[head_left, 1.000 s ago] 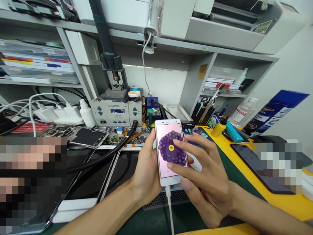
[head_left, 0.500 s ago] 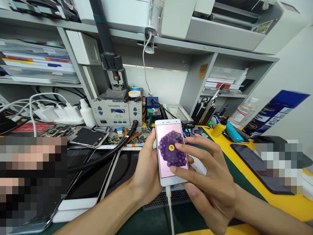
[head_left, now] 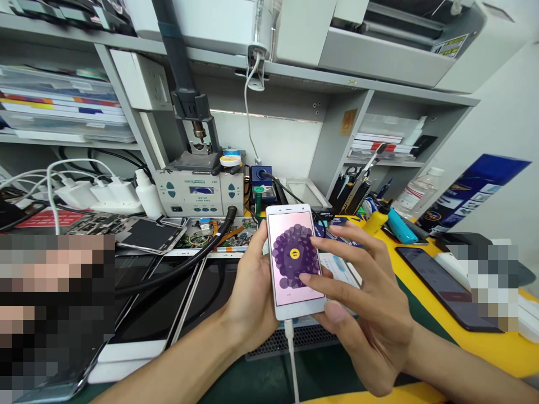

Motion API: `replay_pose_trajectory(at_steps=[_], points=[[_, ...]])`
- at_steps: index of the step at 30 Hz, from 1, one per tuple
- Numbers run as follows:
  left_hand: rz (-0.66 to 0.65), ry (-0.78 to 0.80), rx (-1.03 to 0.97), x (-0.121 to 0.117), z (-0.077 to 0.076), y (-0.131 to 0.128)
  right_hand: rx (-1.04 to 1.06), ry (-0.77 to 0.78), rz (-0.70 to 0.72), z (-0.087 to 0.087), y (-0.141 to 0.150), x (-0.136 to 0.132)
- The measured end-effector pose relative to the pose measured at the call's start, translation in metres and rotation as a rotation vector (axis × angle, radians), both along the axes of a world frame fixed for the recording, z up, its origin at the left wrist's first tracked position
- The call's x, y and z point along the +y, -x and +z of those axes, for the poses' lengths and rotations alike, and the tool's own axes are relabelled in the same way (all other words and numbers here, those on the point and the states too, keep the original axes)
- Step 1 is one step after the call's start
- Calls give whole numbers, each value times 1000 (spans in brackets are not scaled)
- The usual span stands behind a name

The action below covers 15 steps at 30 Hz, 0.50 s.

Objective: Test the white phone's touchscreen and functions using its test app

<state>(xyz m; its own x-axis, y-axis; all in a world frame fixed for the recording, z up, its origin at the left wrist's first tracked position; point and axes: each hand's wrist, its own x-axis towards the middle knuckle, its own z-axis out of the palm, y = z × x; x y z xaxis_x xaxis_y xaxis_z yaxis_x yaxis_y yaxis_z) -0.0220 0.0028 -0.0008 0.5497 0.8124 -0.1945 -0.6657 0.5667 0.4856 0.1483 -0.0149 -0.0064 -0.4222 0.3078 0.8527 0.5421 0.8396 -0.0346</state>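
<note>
My left hand (head_left: 251, 300) grips a white smartphone (head_left: 293, 259) from the left side, holding it upright over the bench. Its lit screen is pink with a purple round shape and a yellow dot in the middle. A white cable (head_left: 292, 359) plugs into the phone's bottom and hangs down. My right hand (head_left: 366, 314) hovers at the phone's right, fingers spread, one fingertip on the lower right of the screen and the thumb under the phone's bottom corner.
A grey rework station (head_left: 197, 193) with a black hose (head_left: 185, 264) stands behind. Circuit boards (head_left: 219, 233), a white bottle (head_left: 147, 196), chargers (head_left: 96, 193), a tool holder (head_left: 353, 193) and a dark phone (head_left: 446, 286) on the yellow mat surround the hands. Shelves rise above.
My right hand has drifted slightly right and down; its fingertip has slid from mid-screen to the lower right of the screen. The phone and my left hand stay nearly still.
</note>
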Motion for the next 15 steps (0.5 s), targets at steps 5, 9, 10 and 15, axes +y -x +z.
replay_pose_trajectory(at_steps=[5,9,10,15], points=[[-10,16,6,0,0,-1,-95,22,45,1,1,2],[1,17,8,-1,-1,-1,-185,32,103,1,2,5],[0,17,7,-1,-1,-1,-188,33,108,0,2,6],[-10,18,2,0,-1,-1,-195,33,101,-2,2,7]])
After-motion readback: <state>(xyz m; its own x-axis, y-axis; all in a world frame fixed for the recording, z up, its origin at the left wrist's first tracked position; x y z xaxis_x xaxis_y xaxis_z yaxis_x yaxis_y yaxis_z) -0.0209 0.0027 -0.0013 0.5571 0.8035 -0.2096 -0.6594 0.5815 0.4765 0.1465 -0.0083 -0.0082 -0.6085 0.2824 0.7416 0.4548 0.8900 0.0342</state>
